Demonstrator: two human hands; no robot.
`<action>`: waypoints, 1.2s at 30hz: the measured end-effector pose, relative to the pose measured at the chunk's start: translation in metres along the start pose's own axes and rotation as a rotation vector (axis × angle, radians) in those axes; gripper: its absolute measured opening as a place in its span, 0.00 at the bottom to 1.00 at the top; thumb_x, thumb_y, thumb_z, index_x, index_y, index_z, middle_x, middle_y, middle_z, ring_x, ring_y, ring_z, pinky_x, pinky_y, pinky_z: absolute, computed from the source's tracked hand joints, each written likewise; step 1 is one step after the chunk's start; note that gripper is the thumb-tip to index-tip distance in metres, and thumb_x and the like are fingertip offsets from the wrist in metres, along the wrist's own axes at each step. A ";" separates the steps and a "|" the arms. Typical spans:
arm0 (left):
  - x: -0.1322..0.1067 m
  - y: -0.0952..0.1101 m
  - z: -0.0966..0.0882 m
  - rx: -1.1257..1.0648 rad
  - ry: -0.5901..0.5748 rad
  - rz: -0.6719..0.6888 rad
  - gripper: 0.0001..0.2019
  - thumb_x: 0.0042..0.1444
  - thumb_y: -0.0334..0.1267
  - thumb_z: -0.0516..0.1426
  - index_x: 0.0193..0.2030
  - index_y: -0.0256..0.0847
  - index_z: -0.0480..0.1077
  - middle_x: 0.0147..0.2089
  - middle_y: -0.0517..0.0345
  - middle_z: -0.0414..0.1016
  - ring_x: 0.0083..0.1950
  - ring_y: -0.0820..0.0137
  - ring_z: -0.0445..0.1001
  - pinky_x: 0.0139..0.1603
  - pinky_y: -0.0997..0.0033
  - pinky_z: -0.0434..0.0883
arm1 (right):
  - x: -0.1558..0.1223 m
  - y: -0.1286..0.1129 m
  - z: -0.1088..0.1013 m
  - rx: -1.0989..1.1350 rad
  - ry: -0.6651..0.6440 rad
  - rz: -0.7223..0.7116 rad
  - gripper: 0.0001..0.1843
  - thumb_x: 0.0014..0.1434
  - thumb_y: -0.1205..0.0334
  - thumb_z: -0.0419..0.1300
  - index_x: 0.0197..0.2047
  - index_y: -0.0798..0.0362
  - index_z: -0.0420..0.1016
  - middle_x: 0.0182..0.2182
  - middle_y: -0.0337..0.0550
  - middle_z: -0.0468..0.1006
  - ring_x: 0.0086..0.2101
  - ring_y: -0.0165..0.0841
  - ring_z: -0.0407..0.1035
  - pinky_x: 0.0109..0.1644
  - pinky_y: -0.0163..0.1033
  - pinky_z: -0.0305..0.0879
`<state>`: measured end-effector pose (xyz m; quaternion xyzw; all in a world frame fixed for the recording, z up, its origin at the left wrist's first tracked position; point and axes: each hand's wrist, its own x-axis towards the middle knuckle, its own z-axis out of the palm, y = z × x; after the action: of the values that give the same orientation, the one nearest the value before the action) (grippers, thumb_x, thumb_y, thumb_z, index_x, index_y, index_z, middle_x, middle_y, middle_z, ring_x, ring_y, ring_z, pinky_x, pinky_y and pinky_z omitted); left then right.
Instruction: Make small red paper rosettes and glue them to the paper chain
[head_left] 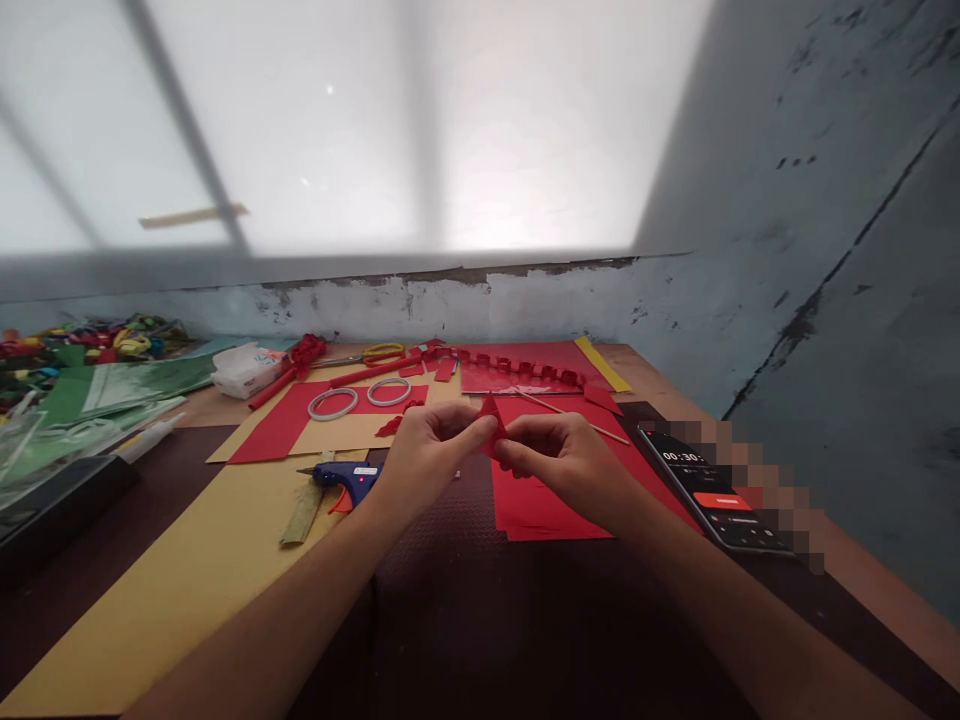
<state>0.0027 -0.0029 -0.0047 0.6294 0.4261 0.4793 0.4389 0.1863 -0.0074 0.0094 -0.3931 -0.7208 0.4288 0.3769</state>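
Observation:
Between my two hands is a small folded piece of red paper (490, 408) with a pointed top. My left hand (435, 440) pinches its left side between thumb and fingers. From the right, my right hand (559, 450) grips the paper's lower edge with thumb and forefinger. Both hands are closed and hover above the dark table mat, and the fingers hide part of the paper. Beneath and behind my right hand lie red paper sheets (555, 515). A blue glue gun (349, 478) rests just left of my left hand, partly covered by it.
Two tape rings (333, 404), yellow-handled scissors (382, 353) and a red looped paper strip (525, 367) lie toward the wall. A thin wooden stick (607, 433) crosses the red sheets. At right is a phone (712, 490) showing a timer; at left, a green packet (135, 385).

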 end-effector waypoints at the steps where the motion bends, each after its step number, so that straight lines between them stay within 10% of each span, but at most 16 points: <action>1: 0.000 0.000 0.000 0.003 0.002 0.000 0.14 0.58 0.48 0.61 0.33 0.39 0.78 0.31 0.55 0.79 0.29 0.70 0.74 0.25 0.76 0.67 | 0.000 0.000 0.000 0.005 0.000 0.000 0.12 0.60 0.54 0.62 0.29 0.52 0.79 0.26 0.38 0.76 0.29 0.31 0.69 0.33 0.36 0.64; 36: -0.003 0.002 0.003 0.056 0.002 0.133 0.11 0.61 0.40 0.60 0.35 0.36 0.81 0.30 0.55 0.78 0.31 0.71 0.72 0.31 0.74 0.66 | 0.001 0.005 -0.002 0.033 0.110 -0.034 0.12 0.61 0.59 0.60 0.27 0.52 0.76 0.24 0.36 0.73 0.28 0.29 0.65 0.32 0.36 0.60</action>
<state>0.0057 -0.0062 -0.0043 0.6679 0.3969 0.4959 0.3880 0.1886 -0.0045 0.0055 -0.3975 -0.6984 0.4118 0.4296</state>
